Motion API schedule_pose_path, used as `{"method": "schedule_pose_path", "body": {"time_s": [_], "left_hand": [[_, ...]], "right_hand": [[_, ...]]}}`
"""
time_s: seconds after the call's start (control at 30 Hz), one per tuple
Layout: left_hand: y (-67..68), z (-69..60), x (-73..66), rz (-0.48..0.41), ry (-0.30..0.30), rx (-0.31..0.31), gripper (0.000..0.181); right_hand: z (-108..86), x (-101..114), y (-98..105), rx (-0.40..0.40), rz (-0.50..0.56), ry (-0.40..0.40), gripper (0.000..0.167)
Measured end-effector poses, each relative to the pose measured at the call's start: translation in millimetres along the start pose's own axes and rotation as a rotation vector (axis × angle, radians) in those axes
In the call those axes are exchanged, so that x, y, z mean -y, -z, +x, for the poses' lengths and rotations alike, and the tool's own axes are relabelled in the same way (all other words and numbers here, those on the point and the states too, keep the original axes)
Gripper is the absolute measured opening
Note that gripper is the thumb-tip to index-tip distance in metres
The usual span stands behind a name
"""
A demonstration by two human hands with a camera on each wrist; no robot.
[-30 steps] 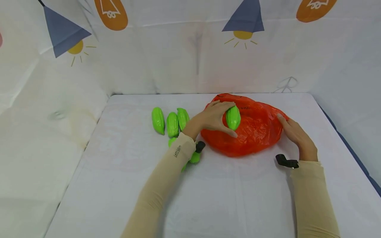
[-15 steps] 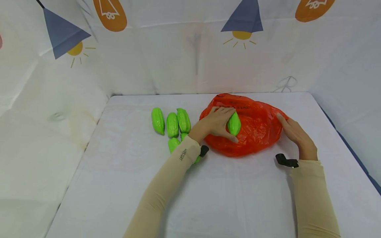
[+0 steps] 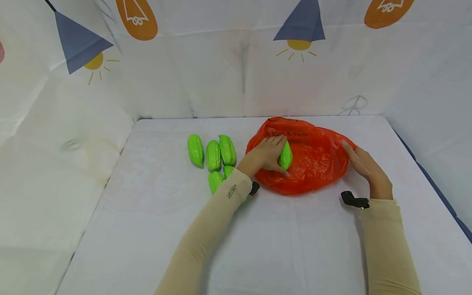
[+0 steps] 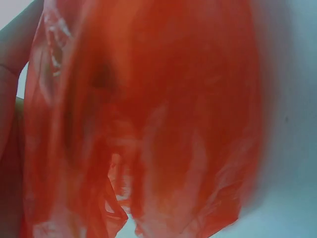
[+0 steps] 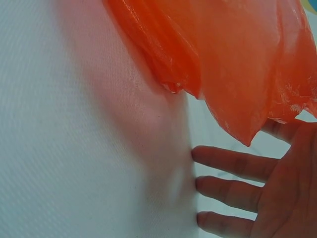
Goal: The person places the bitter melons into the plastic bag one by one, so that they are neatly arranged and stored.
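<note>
In the head view a red plastic bag [image 3: 317,159] lies spread on the table. My left hand [image 3: 263,157] holds a ridged green star fruit [image 3: 286,156] between thumb and fingers, over the bag's left part. Part of the fruit is hidden behind the fingers. At the bag's right edge, my right hand [image 3: 365,168] pinches the plastic with thumb and forefinger; the right wrist view shows its other fingers [image 5: 233,161] stretched out below the bag [image 5: 237,64]. Red film [image 4: 188,109] fills most of the left wrist view, blurred.
Several more green star fruits [image 3: 213,155] lie left of the bag, some partly hidden under my left forearm [image 3: 214,221]. The white table [image 3: 295,246] meets a white cloth wall [image 3: 210,82] at the back and sides.
My left hand has moved slightly left and toward me with the star fruit, uncovering more of the bag's printed back edge. The right hand keeps its place on the bag.
</note>
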State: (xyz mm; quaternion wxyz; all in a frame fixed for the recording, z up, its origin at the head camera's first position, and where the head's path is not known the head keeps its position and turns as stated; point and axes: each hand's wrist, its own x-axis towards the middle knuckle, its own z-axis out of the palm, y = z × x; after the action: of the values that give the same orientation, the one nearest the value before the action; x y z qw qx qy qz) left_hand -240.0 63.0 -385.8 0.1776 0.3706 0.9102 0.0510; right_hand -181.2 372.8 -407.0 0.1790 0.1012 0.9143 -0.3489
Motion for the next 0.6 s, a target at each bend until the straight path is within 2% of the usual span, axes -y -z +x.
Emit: {"method": "schedule_pose_path", "body": {"time_s": [0.2,0.43,0.6], "left_hand": [[-4.9,1.8,-0.4,-0.021,0.013,0.029,0.119],[-9.6,6.1,-1.8,0.051,0.053,0.039,0.116],[-11.8,6.1,-2.2,0.067,0.067,0.043,0.115]], "right_hand": [[-0.6,1.3,0.3,0.004,-0.002,-0.010,0.100],[-0.3,1.8,0.2,0.003,-0.008,0.004,0.099],[0.9,0.8,0.0,0.004,-0.010,0.011,0.098]]}}
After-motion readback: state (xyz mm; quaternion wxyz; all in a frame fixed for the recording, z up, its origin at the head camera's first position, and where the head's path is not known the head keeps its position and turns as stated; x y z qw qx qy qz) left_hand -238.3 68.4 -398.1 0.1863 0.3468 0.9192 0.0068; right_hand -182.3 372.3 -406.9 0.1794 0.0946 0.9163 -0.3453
